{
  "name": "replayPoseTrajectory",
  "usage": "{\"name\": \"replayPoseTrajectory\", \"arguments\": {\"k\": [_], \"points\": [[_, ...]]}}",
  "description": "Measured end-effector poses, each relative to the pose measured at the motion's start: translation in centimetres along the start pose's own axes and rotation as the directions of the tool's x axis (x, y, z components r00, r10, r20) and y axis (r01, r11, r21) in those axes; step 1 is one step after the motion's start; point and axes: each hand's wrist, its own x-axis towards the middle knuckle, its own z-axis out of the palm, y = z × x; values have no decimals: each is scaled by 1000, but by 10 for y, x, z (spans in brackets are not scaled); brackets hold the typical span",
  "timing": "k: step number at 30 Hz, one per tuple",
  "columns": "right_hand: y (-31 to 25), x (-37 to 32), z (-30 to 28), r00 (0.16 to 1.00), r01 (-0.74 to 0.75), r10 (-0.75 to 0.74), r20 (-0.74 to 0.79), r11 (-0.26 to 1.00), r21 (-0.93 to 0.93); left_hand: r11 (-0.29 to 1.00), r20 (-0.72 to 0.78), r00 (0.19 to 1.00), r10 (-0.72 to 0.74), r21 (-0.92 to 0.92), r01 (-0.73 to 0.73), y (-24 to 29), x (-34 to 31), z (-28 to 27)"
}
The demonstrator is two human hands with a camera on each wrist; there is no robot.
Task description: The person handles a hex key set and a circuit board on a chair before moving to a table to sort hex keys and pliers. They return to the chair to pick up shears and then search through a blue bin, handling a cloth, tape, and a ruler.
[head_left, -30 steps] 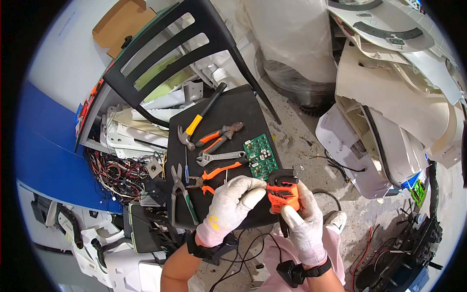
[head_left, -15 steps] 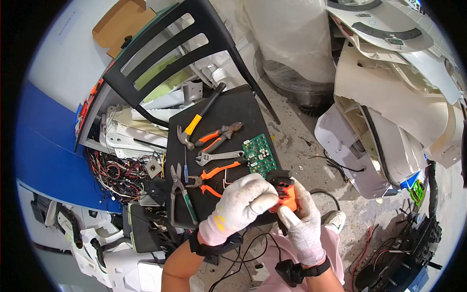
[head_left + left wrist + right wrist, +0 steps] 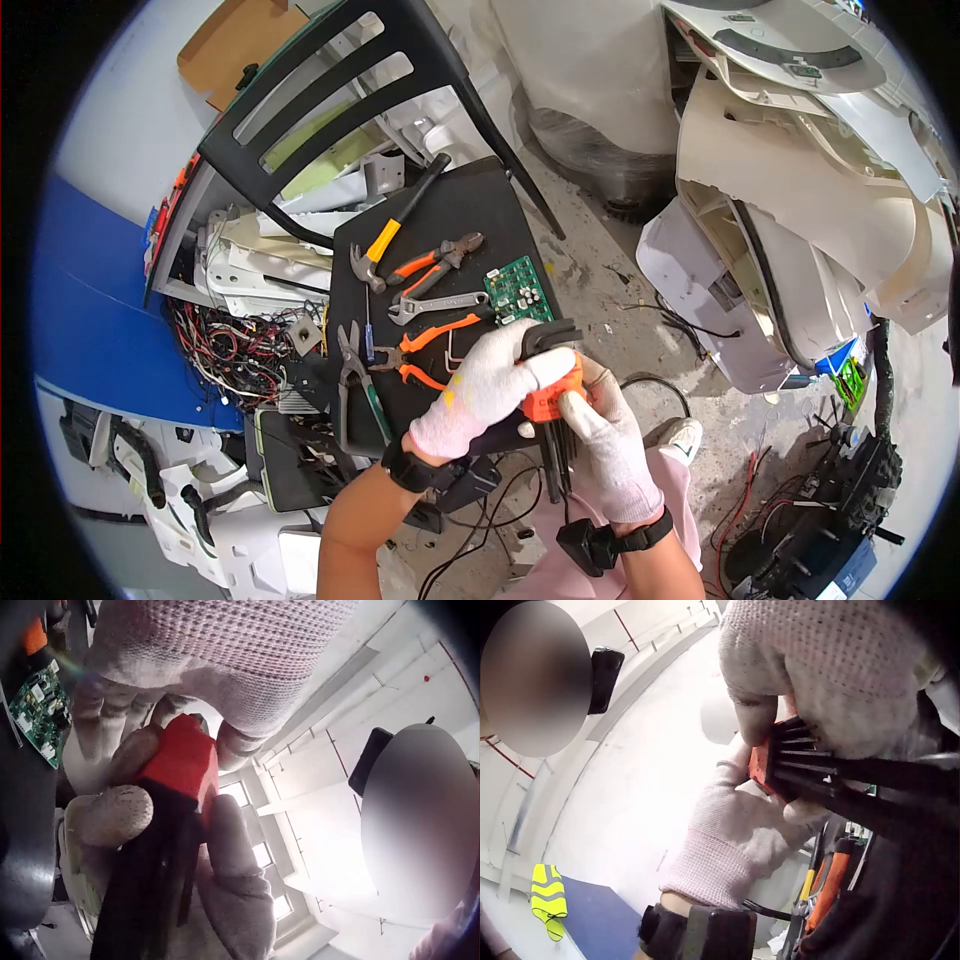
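Observation:
Both hands, in white knit gloves, hold a hex key set point(image 3: 545, 403) with an orange holder and black keys over the chair's front edge. My left hand point(image 3: 480, 385) grips its upper end, the thumb lying across the orange holder. From the other side my right hand point(image 3: 612, 445) pinches the holder between thumb and fingers. Long dark keys point down toward the lap. In the right wrist view several black keys point(image 3: 810, 759) fan out of the holder. A green circuit board point(image 3: 512, 283) lies just beyond the left hand on the seat.
On the black chair seat point(image 3: 490, 205) lie a hammer point(image 3: 383, 240), pliers point(image 3: 440, 265), an adjustable wrench point(image 3: 437, 306), orange-handled pliers point(image 3: 440, 332), a screwdriver point(image 3: 369, 340), snips point(image 3: 365, 385) and a bent metal rod point(image 3: 452, 358). Tangled wires point(image 3: 210, 345) sit left; white plastic panels point(image 3: 790, 190) stand right.
The left hand has moved from the hex key set's side to a grip over its upper end. The set has turned and shifted left, its long keys now showing below. The head view has shifted slightly.

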Motion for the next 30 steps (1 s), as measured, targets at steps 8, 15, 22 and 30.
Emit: {"name": "replayPoseTrajectory", "arguments": {"k": [8,15,22,30], "points": [[-11,-9,5,986,-161,150,77,973,167,910,-21,1000,-24,-414,13,6,15,-21],[-9,-9,0,942,-283,284,179,958,-32,903,-174,984,40,-415,-110,0,12,-41],[-3,-11,1,924,-299,340,176,928,-224,911,-236,970,56,-385,-146,5,2,-38],[-4,-9,0,888,-352,439,138,840,-413,904,-246,968,51,-400,-150,-11,-1,-46]]}}
